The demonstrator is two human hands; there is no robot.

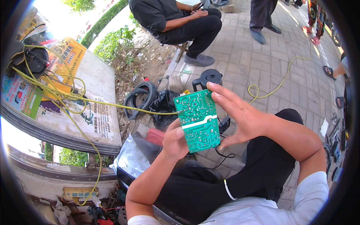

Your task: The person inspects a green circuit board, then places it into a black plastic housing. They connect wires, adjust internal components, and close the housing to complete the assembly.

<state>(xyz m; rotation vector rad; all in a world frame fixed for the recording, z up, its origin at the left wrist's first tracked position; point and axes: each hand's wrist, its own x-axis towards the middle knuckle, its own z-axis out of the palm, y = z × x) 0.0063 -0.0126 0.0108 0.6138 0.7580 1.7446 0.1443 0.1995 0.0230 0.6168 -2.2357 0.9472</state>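
A green circuit board (198,106) is held up in front of me, its solder side facing me, with a white stripe across the middle. My left hand (175,140) is closed on its left edge, the thumb lying over the rim and the other fingers hidden. My right hand (243,117) spans the right side, fingertips at the upper corner and thumb at the lower corner. Just beyond the board stands a black lidded container (210,76), partly covered by it. A black cable (225,155) loops below the board.
An open cart lid (101,123) and a yellow power strip (77,194) are at left. A yellow cord (123,106) runs toward the board. Beyond lie black tyres (144,98) and a black plastic bag (167,102). A seated person (180,24) is ahead; tools (337,138) lie at right.
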